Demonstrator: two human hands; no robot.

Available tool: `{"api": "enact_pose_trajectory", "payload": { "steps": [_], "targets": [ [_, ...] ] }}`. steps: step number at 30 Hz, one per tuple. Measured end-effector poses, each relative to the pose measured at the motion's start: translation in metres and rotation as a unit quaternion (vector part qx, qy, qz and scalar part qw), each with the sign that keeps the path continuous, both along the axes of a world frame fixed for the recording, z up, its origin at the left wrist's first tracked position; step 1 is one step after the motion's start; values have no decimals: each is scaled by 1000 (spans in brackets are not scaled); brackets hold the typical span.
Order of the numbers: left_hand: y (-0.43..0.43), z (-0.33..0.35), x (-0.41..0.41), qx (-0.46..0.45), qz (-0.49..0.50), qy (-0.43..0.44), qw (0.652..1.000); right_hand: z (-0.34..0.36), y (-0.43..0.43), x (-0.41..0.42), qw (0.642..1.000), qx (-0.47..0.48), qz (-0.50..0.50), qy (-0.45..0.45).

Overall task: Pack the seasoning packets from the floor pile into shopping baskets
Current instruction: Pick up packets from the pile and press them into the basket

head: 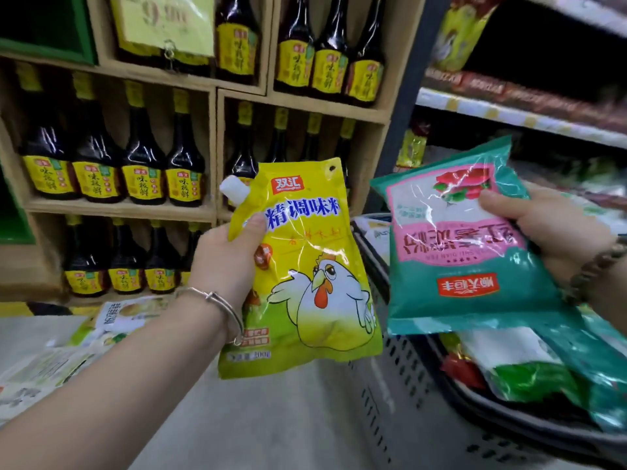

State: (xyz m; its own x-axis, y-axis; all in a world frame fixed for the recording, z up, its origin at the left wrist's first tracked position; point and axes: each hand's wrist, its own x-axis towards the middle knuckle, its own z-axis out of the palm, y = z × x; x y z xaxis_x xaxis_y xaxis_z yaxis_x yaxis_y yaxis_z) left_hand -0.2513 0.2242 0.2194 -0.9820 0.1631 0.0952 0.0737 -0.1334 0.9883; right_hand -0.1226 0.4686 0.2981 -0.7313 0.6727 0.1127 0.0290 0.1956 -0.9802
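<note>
My left hand (225,257) grips a yellow pouch with a chicken picture and a white spout (312,276), held upright in the middle of the view. My right hand (549,225) holds a teal and pink packet (464,252) upside down, above a grey shopping basket (400,378). The basket at the lower right holds several packets, among them a green, white and red one (515,371). More packets of the floor pile (112,320) lie at the lower left, beyond my left forearm.
A wooden shelf unit (217,93) full of dark sauce bottles with yellow labels (142,164) stands straight ahead. A metal shelf rack (522,120) with packaged goods runs along the right. Pale floor (271,418) shows between pile and basket.
</note>
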Motion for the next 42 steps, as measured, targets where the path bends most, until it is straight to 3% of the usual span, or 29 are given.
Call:
{"api": "enact_pose_trajectory", "payload": {
  "steps": [7, 11, 14, 19, 24, 26, 30, 34, 38, 42],
  "targets": [
    [117, 39, -17, 4, -34, -8, 999, 35, 114, 16, 998, 4, -55, 5],
    [182, 53, -33, -50, -56, -29, 997, 32, 161, 9, 997, -9, -67, -20],
    [225, 47, -47, -89, -56, -37, 994, 19, 191, -6, 994, 45, -74, -59],
    [272, 16, -54, -237, -37, -9, 971, -22, 218, -39, 975, 165, -90, -118],
    [282, -8, -60, -402, -8, 58, 914, -61, 235, -58, 962, 175, -147, -149],
    [282, -14, -61, -453, -7, 78, 888, -77, 241, -60, 943, 203, -180, -195],
    [280, -17, -58, -467, -35, 118, 876, -82, 246, -57, 912, 241, -183, -275],
    [276, -7, -45, -516, -71, 275, 808, -68, 238, -55, 875, 381, -143, -264],
    [286, -19, -36, -586, -178, 296, 733, -74, 213, -60, 814, 489, -22, -313],
    [287, -32, -34, -585, -191, 281, 737, -93, 207, -62, 766, 512, 37, -386]
  ]
}}
